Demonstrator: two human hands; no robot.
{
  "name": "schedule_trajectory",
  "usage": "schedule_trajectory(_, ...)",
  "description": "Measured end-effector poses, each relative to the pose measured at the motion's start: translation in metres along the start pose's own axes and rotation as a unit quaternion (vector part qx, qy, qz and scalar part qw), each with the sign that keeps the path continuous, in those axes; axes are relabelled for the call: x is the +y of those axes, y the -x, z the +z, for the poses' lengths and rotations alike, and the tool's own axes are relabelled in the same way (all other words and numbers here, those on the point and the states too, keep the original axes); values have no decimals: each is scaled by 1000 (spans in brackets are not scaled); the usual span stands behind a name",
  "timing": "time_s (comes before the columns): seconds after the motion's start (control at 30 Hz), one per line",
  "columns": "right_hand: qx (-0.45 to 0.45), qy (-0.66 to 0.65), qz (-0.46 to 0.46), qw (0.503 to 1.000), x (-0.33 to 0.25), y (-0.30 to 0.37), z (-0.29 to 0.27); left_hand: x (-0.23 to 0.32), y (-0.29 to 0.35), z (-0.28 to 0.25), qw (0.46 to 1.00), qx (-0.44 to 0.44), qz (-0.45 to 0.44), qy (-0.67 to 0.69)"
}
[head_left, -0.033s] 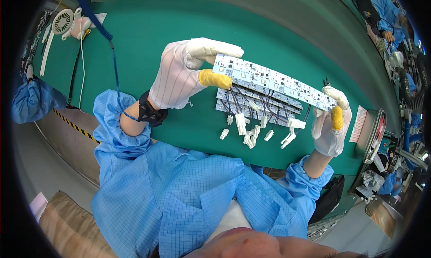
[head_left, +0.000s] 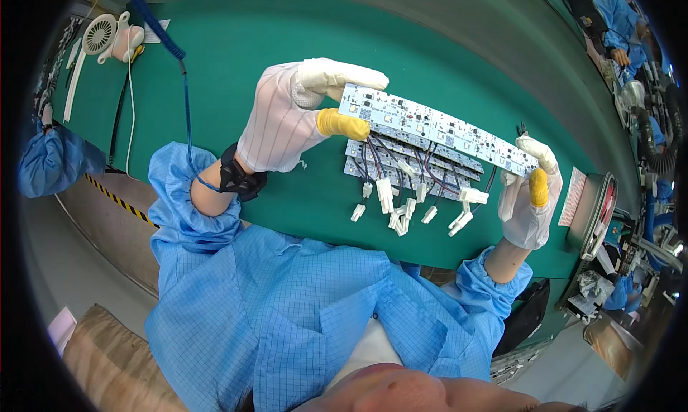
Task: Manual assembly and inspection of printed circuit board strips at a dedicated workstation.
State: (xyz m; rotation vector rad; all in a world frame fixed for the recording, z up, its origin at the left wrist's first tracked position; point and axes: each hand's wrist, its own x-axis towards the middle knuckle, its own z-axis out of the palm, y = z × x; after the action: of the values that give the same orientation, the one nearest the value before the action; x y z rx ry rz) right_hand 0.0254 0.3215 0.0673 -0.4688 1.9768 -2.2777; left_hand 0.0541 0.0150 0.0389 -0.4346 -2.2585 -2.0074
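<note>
A long white circuit board [head_left: 437, 127] with small chips is held up between my hands, tilted down to the right. My left hand [head_left: 279, 122], in a striped white glove with a yellow thumb cover, pinches its left end. At its right end, my gloved right hand [head_left: 527, 204] grips the corner, a yellow cover on its thumb too. Below and partly hidden by this board are several similar circuit boards [head_left: 356, 168]. Dark wires run from among the boards to white plug connectors [head_left: 385, 195] over the green mat; which board each wire joins is hard to see.
A green mat [head_left: 215, 46] covers the bench. A small fan [head_left: 100, 34] stands far left, a blue coiled cord [head_left: 154, 25] hanging near it. Dark pointed tips [head_left: 522, 129] show beyond my right hand. Farther right are a printed sheet [head_left: 571, 197] and a round-ended container [head_left: 595, 215]. Co-workers sit at both sides.
The left end of the held board has risen very slightly, and the blue cord has shifted a little to the right. Both hands keep their hold.
</note>
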Motion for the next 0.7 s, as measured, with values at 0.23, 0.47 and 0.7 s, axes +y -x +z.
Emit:
schedule_trajectory(0.23,3,52,31,998,-1,6,-12,-2,-6,1,989,25,143,-30)
schedule_trajectory(0.47,-32,44,55,997,-4,3,-13,4,-4,5,994,43,96,-4)
schedule_trajectory(0.7,-24,7,74,997,-5,4,-10,4,-6,1,989,51,75,-115)
